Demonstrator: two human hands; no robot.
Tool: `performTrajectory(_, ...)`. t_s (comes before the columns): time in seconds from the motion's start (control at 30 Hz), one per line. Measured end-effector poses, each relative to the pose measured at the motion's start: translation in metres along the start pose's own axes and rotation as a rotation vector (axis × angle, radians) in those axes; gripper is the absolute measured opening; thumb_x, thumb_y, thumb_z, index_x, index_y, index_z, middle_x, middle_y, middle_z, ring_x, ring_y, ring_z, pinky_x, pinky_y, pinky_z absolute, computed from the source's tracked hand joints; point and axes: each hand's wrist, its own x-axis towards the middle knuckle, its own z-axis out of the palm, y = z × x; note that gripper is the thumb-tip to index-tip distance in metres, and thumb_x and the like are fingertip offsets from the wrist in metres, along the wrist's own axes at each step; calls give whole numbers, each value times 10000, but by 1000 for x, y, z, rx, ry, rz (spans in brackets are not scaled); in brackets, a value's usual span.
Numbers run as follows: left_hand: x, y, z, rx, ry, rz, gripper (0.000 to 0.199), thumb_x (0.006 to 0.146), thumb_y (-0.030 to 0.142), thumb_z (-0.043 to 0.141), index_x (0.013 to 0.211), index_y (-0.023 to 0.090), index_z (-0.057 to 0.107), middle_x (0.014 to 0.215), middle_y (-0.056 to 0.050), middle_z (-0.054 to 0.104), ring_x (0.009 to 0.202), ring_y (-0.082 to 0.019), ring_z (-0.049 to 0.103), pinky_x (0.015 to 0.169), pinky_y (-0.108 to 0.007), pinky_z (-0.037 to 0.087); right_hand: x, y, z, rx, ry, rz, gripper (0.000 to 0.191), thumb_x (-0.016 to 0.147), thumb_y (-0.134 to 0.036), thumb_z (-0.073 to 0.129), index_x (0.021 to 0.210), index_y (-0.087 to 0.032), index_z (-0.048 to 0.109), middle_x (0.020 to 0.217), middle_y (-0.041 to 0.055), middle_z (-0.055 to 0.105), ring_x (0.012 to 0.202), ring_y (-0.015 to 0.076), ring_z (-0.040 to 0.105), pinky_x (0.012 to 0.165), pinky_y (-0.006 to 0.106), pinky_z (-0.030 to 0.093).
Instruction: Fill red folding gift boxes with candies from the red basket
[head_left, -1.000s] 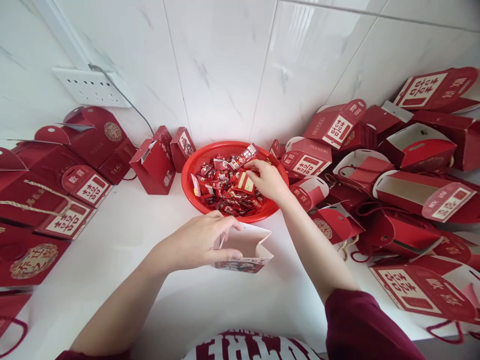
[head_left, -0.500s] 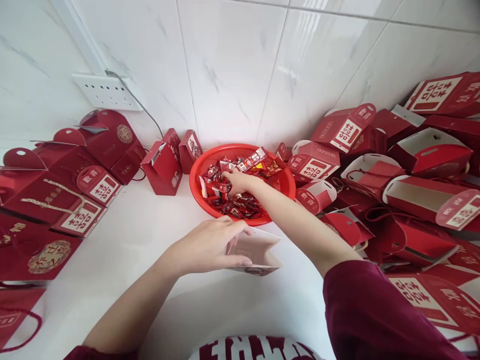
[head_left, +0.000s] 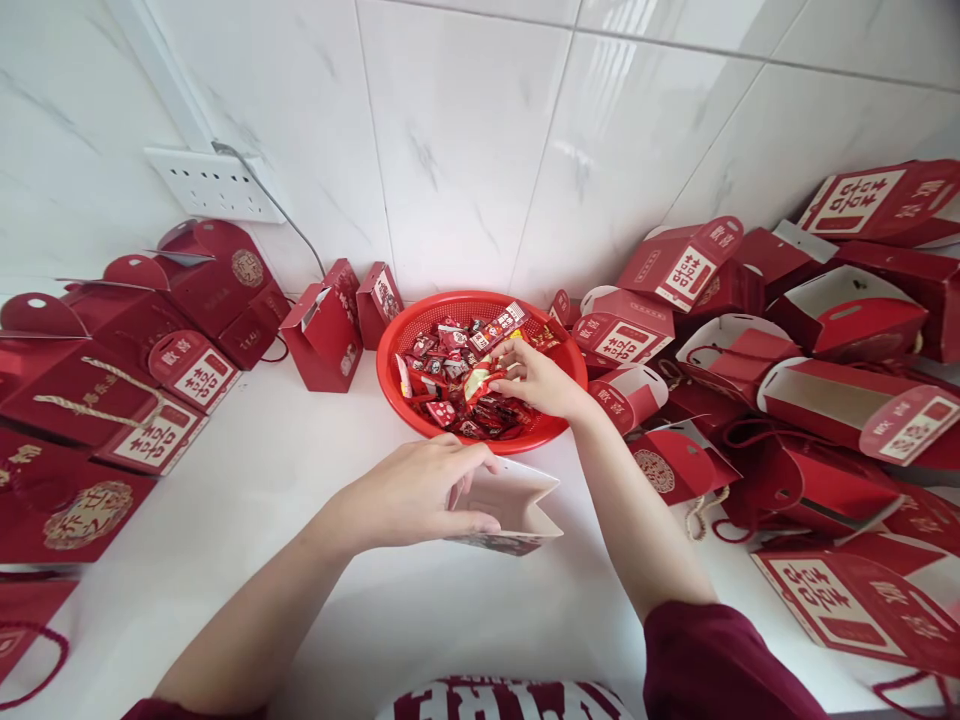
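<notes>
Paper box (head_left: 519, 503), mouth gaping

Head view: it sits at six o'clock of the red basket (head_left: 549, 431), the left hand (head_left: 420, 490) clasping its nine-o'clock end. The right hand (head_left: 538, 382) seems to have its grip clamped on a wrapped sweet (head_left: 478, 381); I'd hold that mouth steady.

- I have the paper bag (head_left: 517, 500) in my left hand (head_left: 420, 490), held at its left end, mouth gaping upward, pale inside, visible side creased inward.
- I see a yellow-and-red wrapped sweet (head_left: 478, 380) at my right hand's (head_left: 540, 382) fingertips; whether pinched, I cannot tell.
- The round red perforated basket (head_left: 555, 428) sits just beyond my left grip, beneath my right, heaped with mostly red wrapped sweets (head_left: 450, 365).
</notes>
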Motion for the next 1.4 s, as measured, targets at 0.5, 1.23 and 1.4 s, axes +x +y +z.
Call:
performTrajectory(0.5,2,0,1,38,5,-2,406,844,590,626,1061,246,638,936,-20,669,870,-228,610,710,-294,402,43,-32,24,-641,-355,-73,464,823,-2,551,1218,-230,637,1255,106,663,1097,279,650,844,338,498)
performTrajectory(1.23,-1,1,0,45,-3,-41,454,799,591,683,1124,280,616,975,3,677,892,-224,625,714,-285,399,-33,-32,-9,467,19,-55,223,895,-394,669,873,-188,586,833,5,649,753,148,616,700,266,496)
performTrajectory(1.4,1,0,2,66,28,-16,483,812,608,665,1172,292,600,1049,-2,679,921,-237,635,729,-295,414,-76,-64,-25,557,170,-136,122,904,-295,693,886,-216,601,792,-12,653,648,108,588,606,225,482)
